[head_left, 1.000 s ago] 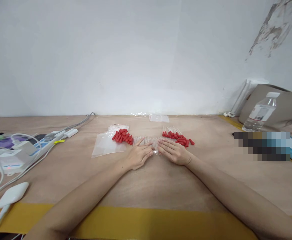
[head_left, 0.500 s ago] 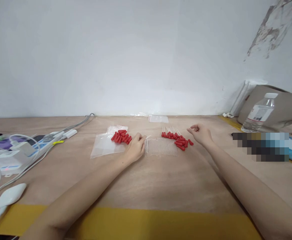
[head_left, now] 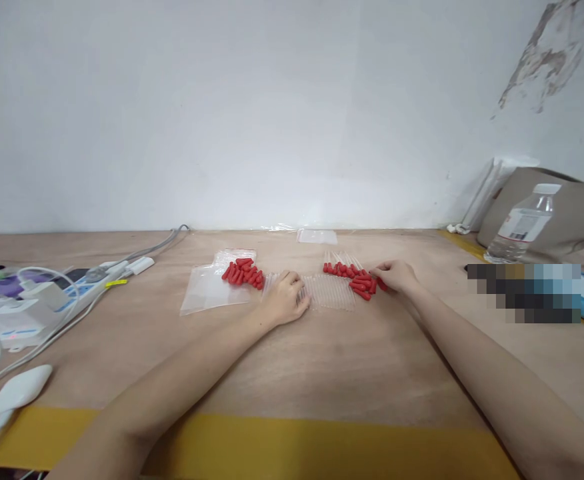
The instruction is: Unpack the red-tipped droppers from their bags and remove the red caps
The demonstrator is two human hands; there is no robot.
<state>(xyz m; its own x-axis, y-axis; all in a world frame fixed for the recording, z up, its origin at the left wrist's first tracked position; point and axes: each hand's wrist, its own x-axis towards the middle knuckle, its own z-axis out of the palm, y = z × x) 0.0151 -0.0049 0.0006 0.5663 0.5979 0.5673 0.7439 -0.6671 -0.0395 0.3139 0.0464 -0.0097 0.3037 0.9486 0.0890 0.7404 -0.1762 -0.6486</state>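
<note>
Thin clear tubes (head_left: pixel 329 293) lie side by side in a row on the table, like dropper tubes. My left hand (head_left: pixel 285 299) rests over the left part of this row, fingers apart and slightly bent, thumb toward me. Right of the row, my right hand (head_left: pixel 397 275) has its fingertips down on a red rubber bulb (head_left: pixel 382 283) at the edge of a small heap; the fingers partly hide it. Behind the row, several red bulbs with clear tubes (head_left: pixel 342 269) lie together. Another heap of red bulbs (head_left: pixel 243 273) is left of my left hand.
Clear plastic bags (head_left: pixel 202 293) lie under the left heap. A flat white packet (head_left: pixel 317 237) is by the wall. At left are a power strip (head_left: pixel 79 293), chargers and cables. A water bottle (head_left: pixel 525 223) and a grey bag (head_left: pixel 572 207) stand at right.
My left hand has shifted slightly right and toward me, spreading over the tubes. My right hand has come down and left onto the red bulb at the heap's edge.
</note>
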